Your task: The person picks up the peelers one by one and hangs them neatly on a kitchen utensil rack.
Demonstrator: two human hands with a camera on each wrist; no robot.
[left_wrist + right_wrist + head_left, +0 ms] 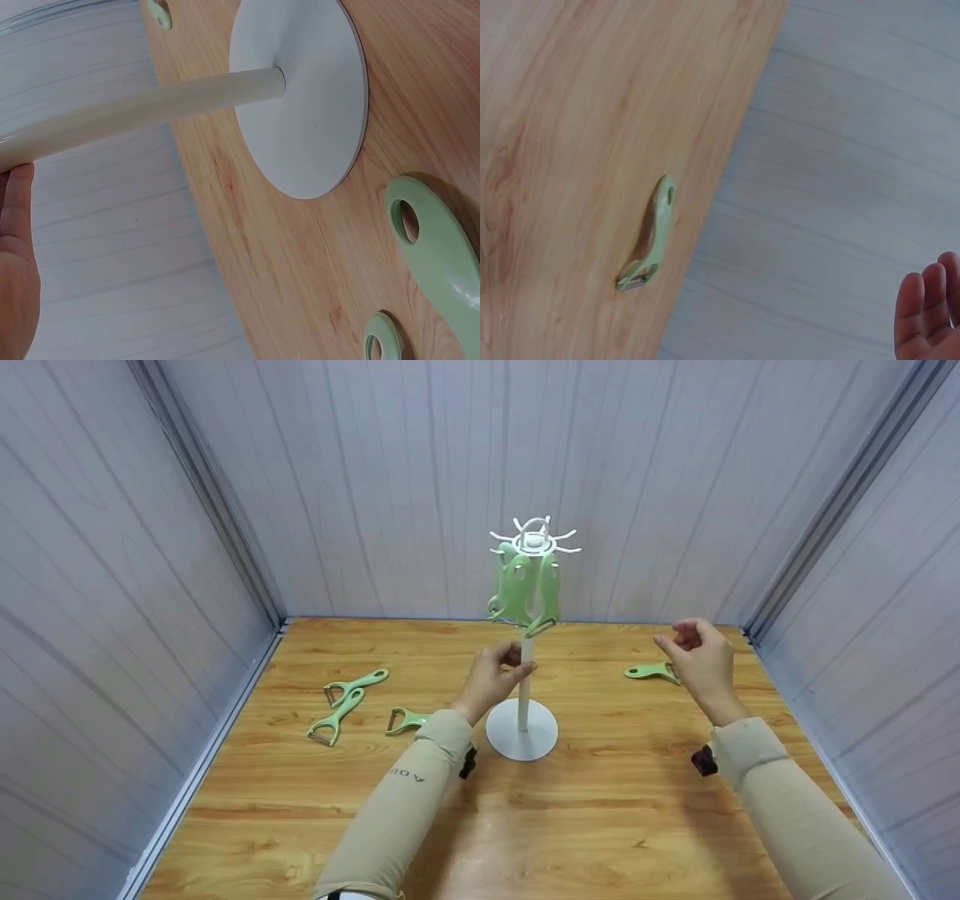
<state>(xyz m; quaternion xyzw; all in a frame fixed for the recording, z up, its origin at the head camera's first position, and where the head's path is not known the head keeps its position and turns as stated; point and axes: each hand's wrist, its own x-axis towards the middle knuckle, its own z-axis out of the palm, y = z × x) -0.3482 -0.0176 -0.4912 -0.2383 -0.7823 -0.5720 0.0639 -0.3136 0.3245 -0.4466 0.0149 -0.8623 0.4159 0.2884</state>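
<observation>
Nearest, beige sleeves (405, 810) run up to both wrists over the wood-grain surface (585, 825); a green peeler (407, 721) lies just left of the left wrist, partly hidden by the arm, and the round base (523, 746) of the white stand (524, 697) rests just to its right; the left hand (491, 679) grips the stand's pole; two more green peelers (337, 718) lie close together, well left of that hand; the right hand (705, 664) is released — fingers loosely curved, holding nothing; a fourth loose peeler (649, 670) lies just to its left, blade end toward it; above the left hand, at least three hanging peelers (517, 589) dangle from the stand's white hooks (567, 550); farthest, beyond both hands, stands a pale wall (390, 487).
</observation>
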